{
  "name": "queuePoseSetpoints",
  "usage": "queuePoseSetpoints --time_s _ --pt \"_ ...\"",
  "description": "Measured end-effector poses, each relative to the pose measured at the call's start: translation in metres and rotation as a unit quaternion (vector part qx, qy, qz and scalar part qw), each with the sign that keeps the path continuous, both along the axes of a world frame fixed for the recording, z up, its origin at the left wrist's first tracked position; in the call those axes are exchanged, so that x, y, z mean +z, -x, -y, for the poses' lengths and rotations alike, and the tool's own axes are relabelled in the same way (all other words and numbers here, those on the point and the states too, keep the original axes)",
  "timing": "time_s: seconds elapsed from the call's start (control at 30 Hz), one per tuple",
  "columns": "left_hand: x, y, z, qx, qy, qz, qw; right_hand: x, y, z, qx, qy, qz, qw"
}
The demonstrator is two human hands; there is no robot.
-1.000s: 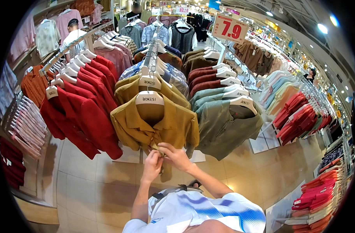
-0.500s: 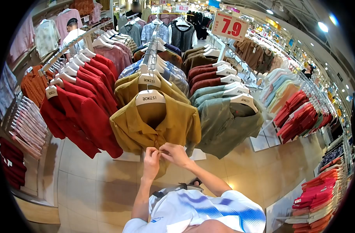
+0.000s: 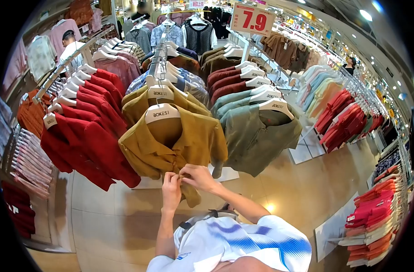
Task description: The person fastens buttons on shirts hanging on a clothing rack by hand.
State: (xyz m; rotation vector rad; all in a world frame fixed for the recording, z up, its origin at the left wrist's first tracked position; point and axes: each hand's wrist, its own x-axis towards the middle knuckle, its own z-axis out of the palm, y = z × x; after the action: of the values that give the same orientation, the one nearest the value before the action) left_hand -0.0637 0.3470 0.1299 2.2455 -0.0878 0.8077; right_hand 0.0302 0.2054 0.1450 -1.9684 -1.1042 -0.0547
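Observation:
A mustard button-front shirt (image 3: 195,136) hangs from a white hanger (image 3: 162,113) lettered BOKESI, at the front of the middle rail. My left hand (image 3: 171,186) pinches the shirt's front edge below the chest. Right beside it, my right hand (image 3: 199,177) has its fingers closed on the same edge. The fingertips nearly meet, and they hide the exact bit of cloth or button between them. A loose lower end of the shirt droops beneath my hands. More mustard shirts hang directly behind this one.
Red shirts (image 3: 87,140) hang close on the left, and grey-green shirts (image 3: 266,140) on the right. A 7.9 price sign (image 3: 253,19) stands above the right rail. Further racks line both sides. A person in white (image 3: 71,47) is at the back left.
The view has turned a little, so the racks sit further left. Both hands stay on the shirt's front edge, with small finger movements. More of the shirt's lower end shows beneath them.

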Motion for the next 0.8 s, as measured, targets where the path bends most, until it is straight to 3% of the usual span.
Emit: queuePoseSetpoints --time_s 0.17,0.23,0.57,0.8 --pt "-0.0013 -0.0008 0.0002 0.002 -0.037 0.024 0.999 0.0027 -0.001 0.0009 0.008 -0.005 -0.036 0.999" --pt "-0.0041 -0.0003 -0.0025 -0.018 0.004 -0.007 1.0 0.0003 -0.0019 -0.0001 0.009 -0.009 -0.031 0.999" --pt "-0.0027 -0.0046 -0.0015 -0.024 0.001 0.009 1.0 0.0053 0.0018 -0.0022 -0.011 -0.012 -0.045 0.999" --pt "-0.008 -0.0081 0.0003 0.008 -0.071 0.004 0.997 0.0039 0.002 -0.0037 -0.025 -0.005 -0.012 1.0"
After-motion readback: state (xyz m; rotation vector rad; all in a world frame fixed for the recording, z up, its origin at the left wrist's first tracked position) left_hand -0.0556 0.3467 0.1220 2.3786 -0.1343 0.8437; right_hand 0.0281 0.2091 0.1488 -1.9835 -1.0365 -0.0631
